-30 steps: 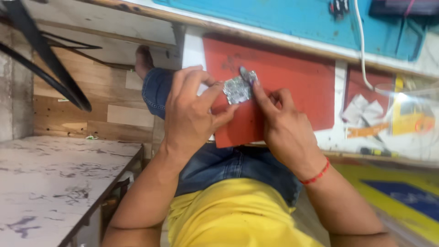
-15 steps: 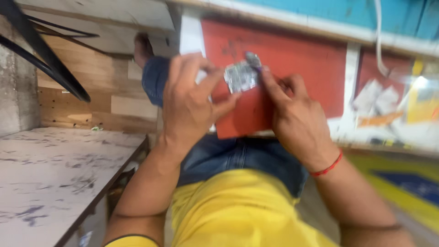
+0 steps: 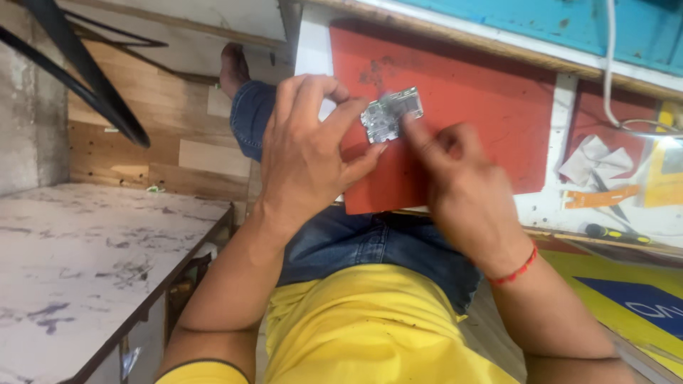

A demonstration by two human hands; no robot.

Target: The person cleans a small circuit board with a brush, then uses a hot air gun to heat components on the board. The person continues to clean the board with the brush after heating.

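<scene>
A small silvery circuit board (image 3: 390, 114) is held up over a red mat (image 3: 484, 99) on the workbench. My left hand (image 3: 306, 153) pinches the board's left edge between thumb and fingers. My right hand (image 3: 462, 188) comes in from the right, its forefinger pressed on the board's lower right part. A red thread band circles my right wrist. Both hands hover above my lap, over blue jeans and a yellow shirt.
A white cable (image 3: 610, 64) runs down the blue back panel. Crumpled white paper (image 3: 594, 160), an orange strip (image 3: 601, 195) and a screwdriver (image 3: 615, 233) lie at the right of the bench. A marbled table (image 3: 78, 263) stands at left, and a bare foot (image 3: 233, 67) rests above my knee.
The view shifted and came closer. My hands kept hold of the board, and my right forefinger slid from its upper edge down onto its lower right part.
</scene>
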